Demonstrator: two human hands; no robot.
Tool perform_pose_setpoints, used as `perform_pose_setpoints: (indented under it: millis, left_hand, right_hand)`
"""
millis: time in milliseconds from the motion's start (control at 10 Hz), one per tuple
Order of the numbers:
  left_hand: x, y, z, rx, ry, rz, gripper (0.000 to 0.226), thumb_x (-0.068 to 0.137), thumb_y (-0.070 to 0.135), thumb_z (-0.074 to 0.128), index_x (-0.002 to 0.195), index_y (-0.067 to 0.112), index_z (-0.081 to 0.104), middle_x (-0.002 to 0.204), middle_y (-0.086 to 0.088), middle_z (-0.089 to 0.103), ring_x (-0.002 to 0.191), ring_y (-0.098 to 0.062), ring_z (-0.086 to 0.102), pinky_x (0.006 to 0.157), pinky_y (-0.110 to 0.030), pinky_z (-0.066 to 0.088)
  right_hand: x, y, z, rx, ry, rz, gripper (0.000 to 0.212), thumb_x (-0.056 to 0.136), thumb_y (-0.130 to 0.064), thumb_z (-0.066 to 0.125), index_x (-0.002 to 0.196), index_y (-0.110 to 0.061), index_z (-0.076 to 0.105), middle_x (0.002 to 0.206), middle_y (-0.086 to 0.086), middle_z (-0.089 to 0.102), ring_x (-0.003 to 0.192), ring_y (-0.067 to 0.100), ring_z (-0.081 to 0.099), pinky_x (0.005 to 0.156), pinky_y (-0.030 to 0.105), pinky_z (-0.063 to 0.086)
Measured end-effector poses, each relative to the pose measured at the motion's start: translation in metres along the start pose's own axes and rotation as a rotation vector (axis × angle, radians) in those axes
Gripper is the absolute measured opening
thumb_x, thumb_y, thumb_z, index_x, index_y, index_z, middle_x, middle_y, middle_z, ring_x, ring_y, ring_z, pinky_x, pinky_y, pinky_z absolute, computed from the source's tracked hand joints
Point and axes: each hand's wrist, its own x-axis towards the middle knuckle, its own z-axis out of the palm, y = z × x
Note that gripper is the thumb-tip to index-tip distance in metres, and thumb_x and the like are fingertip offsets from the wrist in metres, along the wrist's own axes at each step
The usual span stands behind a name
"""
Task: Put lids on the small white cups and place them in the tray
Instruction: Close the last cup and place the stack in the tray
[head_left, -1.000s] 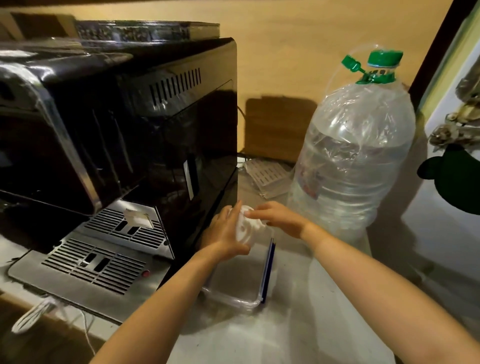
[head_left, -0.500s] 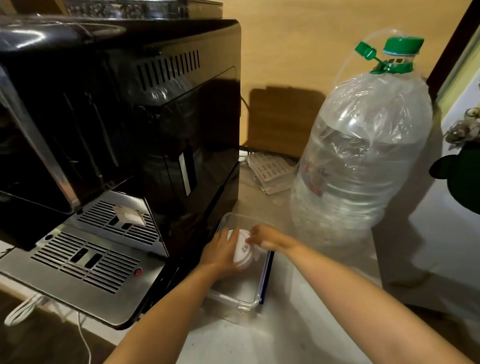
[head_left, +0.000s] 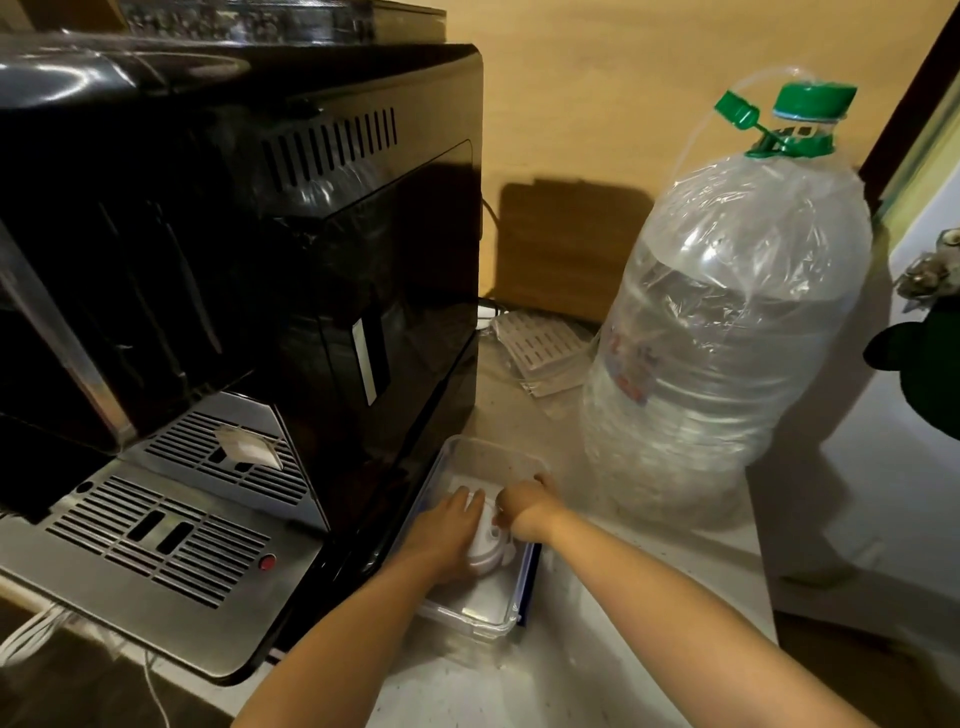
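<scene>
A small white cup (head_left: 485, 545) with a white lid on top sits low inside the clear plastic tray (head_left: 483, 610) on the counter, right beside the coffee machine. My left hand (head_left: 441, 535) wraps the cup's left side. My right hand (head_left: 522, 506) grips its lid and right side from above. Both hands hide most of the cup. Whether the cup rests on the tray's floor I cannot tell.
A black coffee machine (head_left: 234, 260) with a steel drip grille (head_left: 156, 530) stands close on the left. A big clear water bottle (head_left: 727, 338) with a green cap stands at the right. Flat white packets (head_left: 540, 353) lie behind the tray. A white cable (head_left: 26, 634) hangs at front left.
Both hands have brought the lidded cup down from above the tray's far end into the tray. The camera has moved closer and lower.
</scene>
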Motion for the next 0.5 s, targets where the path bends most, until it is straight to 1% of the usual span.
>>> perform_pose_setpoints:
  millis: [200, 300, 400, 500]
  left_hand:
    - [0.003, -0.002, 0.003, 0.021, -0.022, -0.004, 0.097, 0.076, 0.042, 0.069, 0.146, 0.014, 0.008, 0.153, -0.010, 0.020, 0.135, -0.029, 0.030, 0.102, -0.042, 0.038]
    - [0.002, -0.001, 0.002, 0.038, -0.045, -0.008, 0.101, 0.075, 0.040, 0.070, 0.146, 0.014, 0.004, 0.156, -0.011, 0.011, 0.139, -0.029, 0.022, 0.107, -0.042, 0.033]
    - [0.003, 0.000, 0.003, 0.053, -0.086, -0.038, 0.106, 0.075, 0.040, 0.071, 0.147, 0.015, -0.003, 0.158, -0.012, -0.003, 0.144, -0.030, 0.008, 0.112, -0.041, 0.027]
    - [-0.001, 0.004, -0.002, 0.018, -0.123, -0.074, 0.115, 0.071, 0.042, 0.074, 0.146, 0.018, -0.010, 0.158, -0.012, -0.010, 0.145, -0.030, 0.001, 0.115, -0.041, 0.019]
  right_hand:
    - [-0.001, -0.002, 0.000, -0.052, -0.004, -0.011, 0.035, 0.094, -0.020, 0.040, 0.123, -0.010, 0.056, 0.130, 0.009, 0.058, 0.128, 0.024, 0.047, 0.118, 0.042, 0.008]
    - [-0.003, -0.002, 0.001, -0.021, -0.003, 0.001, 0.035, 0.095, -0.021, 0.041, 0.125, -0.011, 0.055, 0.131, 0.010, 0.058, 0.129, 0.025, 0.046, 0.118, 0.041, 0.007]
    - [-0.008, 0.001, -0.001, 0.130, 0.027, 0.018, 0.038, 0.097, -0.017, 0.041, 0.132, -0.008, 0.049, 0.136, 0.014, 0.053, 0.130, 0.028, 0.044, 0.116, 0.035, 0.018]
    - [-0.014, 0.008, -0.005, 0.367, 0.117, 0.016, 0.042, 0.099, -0.023, 0.037, 0.139, -0.010, 0.041, 0.144, 0.017, 0.045, 0.132, 0.031, 0.043, 0.109, 0.033, 0.034]
